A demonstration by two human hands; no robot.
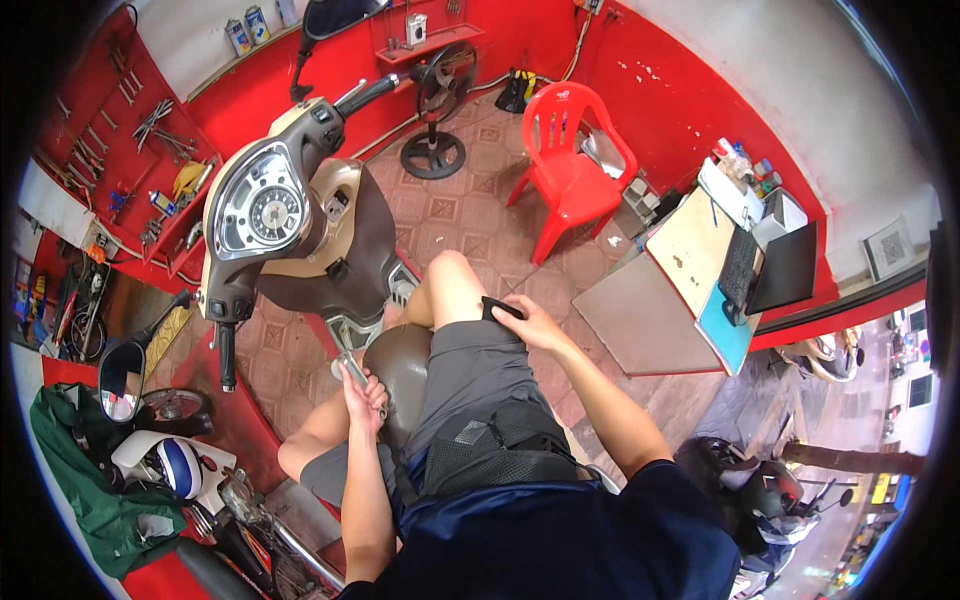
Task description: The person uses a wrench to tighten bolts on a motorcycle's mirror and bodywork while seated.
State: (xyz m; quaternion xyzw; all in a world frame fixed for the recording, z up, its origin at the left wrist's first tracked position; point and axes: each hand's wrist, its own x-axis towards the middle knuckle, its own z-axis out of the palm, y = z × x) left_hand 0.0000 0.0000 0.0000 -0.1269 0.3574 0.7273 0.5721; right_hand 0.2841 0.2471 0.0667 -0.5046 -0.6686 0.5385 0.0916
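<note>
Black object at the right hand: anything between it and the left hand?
Yes: across the view, the right thigh and brown seat lie between the left hand and the black object; nothing else visible does.

1 silvery item (352,367) held left of brown seat (403,370) in left hand (366,401), 1 black item (495,308) rightward in right hand (532,325)

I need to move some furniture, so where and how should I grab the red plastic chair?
Probably by the top edge of its slotted backrest, coming from above: the chair stands upright, and that curved edge is its highest part, with openings below. Your right hand holds a dark object, so empty it first.
</note>
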